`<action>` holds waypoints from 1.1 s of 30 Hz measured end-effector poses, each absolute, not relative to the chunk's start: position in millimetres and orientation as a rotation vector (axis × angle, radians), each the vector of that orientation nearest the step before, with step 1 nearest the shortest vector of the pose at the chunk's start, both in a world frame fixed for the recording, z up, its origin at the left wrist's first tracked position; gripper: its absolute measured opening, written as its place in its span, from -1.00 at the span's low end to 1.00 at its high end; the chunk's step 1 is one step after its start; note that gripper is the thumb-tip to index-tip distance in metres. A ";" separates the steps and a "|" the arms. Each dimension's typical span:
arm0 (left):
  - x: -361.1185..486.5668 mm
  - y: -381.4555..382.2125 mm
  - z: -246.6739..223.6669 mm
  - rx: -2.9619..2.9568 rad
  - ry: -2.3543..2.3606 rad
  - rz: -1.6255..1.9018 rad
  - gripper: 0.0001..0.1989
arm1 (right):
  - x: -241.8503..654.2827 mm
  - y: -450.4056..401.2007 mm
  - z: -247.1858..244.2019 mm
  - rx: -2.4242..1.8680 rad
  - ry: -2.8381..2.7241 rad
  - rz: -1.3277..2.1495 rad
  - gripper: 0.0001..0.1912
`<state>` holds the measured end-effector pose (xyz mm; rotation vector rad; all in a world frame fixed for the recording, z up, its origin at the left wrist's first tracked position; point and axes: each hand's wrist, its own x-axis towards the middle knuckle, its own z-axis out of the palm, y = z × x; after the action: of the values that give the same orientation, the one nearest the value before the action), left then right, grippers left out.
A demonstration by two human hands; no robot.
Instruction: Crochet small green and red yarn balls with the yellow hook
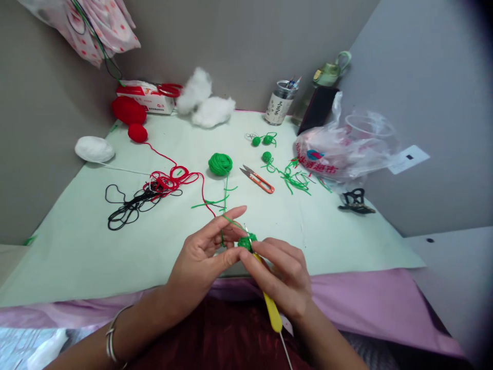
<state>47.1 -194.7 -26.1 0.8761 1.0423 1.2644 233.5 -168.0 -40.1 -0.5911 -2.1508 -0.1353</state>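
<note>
Between the fingertips of my left hand (206, 252) is a small green crocheted piece (245, 242). Green yarn runs over the raised left index finger and back to a green yarn ball (220, 164). My right hand (283, 270) is closed round a crochet hook (271, 311) with a yellow handle; its metal tip lies at the green piece. The right fingertips almost meet the left thumb. Beyond the hands, orange thread snips (257, 179) lie on the table, and a few short green yarn ends lie near the left fingers.
Red yarn balls (137, 133), a white yarn ball (94, 149) and tangled black cord (133, 208) lie left. White stuffing (213, 111) sits at the back. Small green balls (266, 156), yarn scraps (295, 180), a plastic bag (335, 154) and a hair claw (356, 201) are right.
</note>
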 end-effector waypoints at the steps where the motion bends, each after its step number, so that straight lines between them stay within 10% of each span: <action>1: 45.9 -194.6 -25.7 0.920 1.042 1.230 -0.51 | 235.2 -169.0 -39.5 -0.593 -2.157 -0.130 -0.59; 25: 17.4 -184.7 -30.6 0.575 0.828 1.157 -0.39 | 243.6 -131.3 -32.6 -0.751 -1.077 0.929 -0.87; 33: 25.2 -187.3 -27.7 0.630 0.826 1.113 -0.73 | 221.8 -152.4 -40.7 -0.685 -1.359 1.134 -0.86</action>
<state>25.2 -187.3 -27.7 0.6304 0.8256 1.1134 221.8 -152.4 -40.7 -0.6853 -1.3592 1.1343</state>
